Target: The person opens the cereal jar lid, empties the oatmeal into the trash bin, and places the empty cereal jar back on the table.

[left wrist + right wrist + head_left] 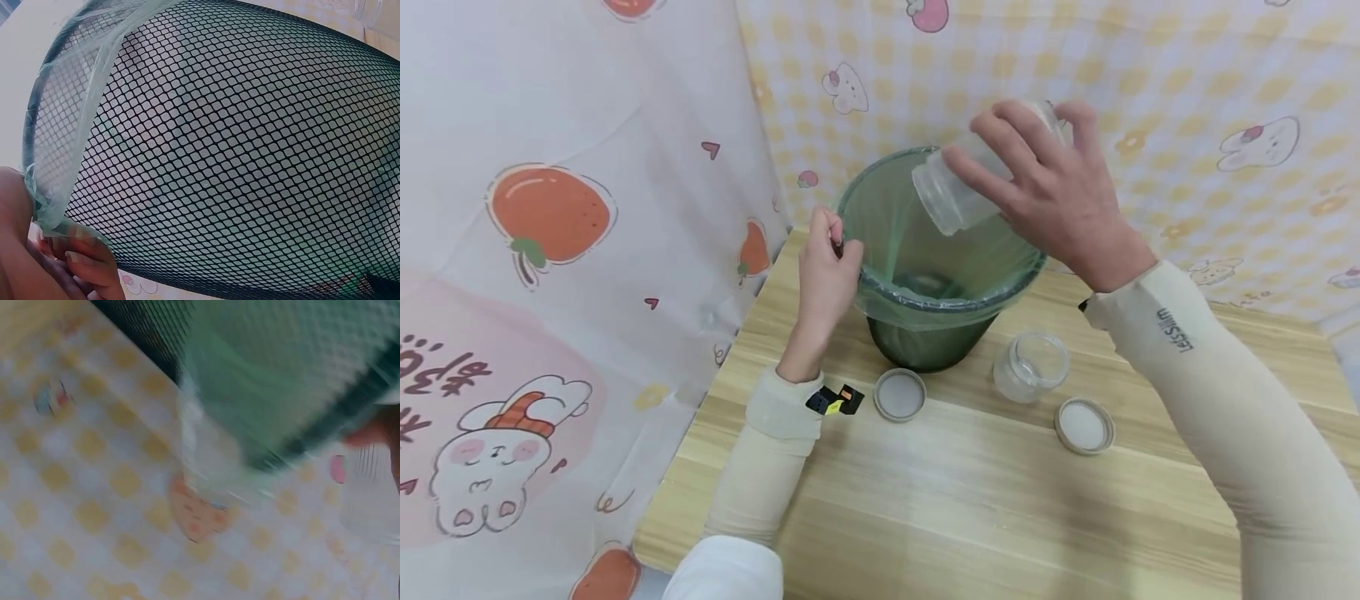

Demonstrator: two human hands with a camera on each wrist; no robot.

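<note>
A dark green mesh wastebasket (pixel 917 343), lined with a thin green plastic bag (pixel 887 217), stands at the table's back. My left hand (pixel 829 271) grips its rim on the left side; in the left wrist view, curled fingers (pixel 90 262) hold the rim and the bag's edge. Above the opening, my right hand (pixel 1060 187) holds a clear plastic jar (pixel 951 196) with fingers wrapped around it. The jar is tilted, its mouth pointing down and left into the basket. At the right wrist view's edge, only part of the jar (pixel 369 500) appears, and that view is blurred.
In front of the basket on the wooden table (pixel 940 500) stands another clear jar (pixel 1030 371), without a lid. One round lid (pixel 900 394) lies to its left, a second lid (pixel 1084 426) to its right. Patterned cloths (pixel 1195 100) hang behind and at left.
</note>
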